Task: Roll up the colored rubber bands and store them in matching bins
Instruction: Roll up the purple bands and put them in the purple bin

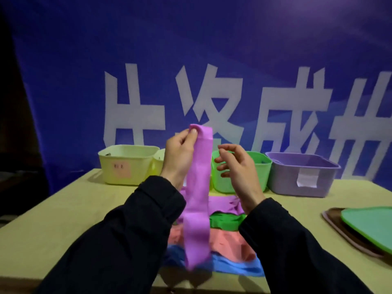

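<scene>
My left hand (180,153) pinches the top end of a long purple rubber band (198,198), which hangs straight down in front of me. My right hand (237,166) hovers just right of the band with loosely curled fingers, holding nothing. Under the band, more bands lie in a heap on the table: purple (224,203), green (228,221), salmon pink (229,242) and blue (235,265). Along the back stand a yellow bin (125,164), a second small yellow bin (158,161), a green bin (263,168) and a purple bin (301,177).
A wooden table (74,219) carries everything. At its right edge lies a brown tray (333,217) with a green lid or board (369,223) on it. A blue banner with large white characters (212,98) hangs behind the bins.
</scene>
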{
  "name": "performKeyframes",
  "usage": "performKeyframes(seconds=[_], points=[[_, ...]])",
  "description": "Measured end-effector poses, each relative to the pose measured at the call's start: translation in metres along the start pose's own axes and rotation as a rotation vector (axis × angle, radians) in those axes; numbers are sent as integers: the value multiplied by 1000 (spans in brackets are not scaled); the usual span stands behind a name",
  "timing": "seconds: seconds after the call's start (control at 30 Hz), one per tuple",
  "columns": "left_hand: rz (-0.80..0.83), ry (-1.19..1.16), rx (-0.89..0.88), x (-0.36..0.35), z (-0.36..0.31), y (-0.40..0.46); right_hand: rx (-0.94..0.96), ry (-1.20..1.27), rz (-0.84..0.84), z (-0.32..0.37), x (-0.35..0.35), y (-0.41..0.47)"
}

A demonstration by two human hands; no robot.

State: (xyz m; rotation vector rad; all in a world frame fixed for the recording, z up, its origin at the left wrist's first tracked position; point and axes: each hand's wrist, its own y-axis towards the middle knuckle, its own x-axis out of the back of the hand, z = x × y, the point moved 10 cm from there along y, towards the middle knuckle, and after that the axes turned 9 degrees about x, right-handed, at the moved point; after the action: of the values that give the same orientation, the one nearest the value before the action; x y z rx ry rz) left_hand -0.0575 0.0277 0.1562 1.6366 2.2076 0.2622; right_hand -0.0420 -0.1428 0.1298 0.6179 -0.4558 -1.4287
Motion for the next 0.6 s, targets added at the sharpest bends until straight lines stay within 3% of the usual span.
performKeyframes(seconds=[0.13,0.6], points=[[96,-168,170,-6,25,11,-60,97,103,-17,-21,7],[135,-375,446,-11,157,35,-246,171,105,-148,-21,14]])
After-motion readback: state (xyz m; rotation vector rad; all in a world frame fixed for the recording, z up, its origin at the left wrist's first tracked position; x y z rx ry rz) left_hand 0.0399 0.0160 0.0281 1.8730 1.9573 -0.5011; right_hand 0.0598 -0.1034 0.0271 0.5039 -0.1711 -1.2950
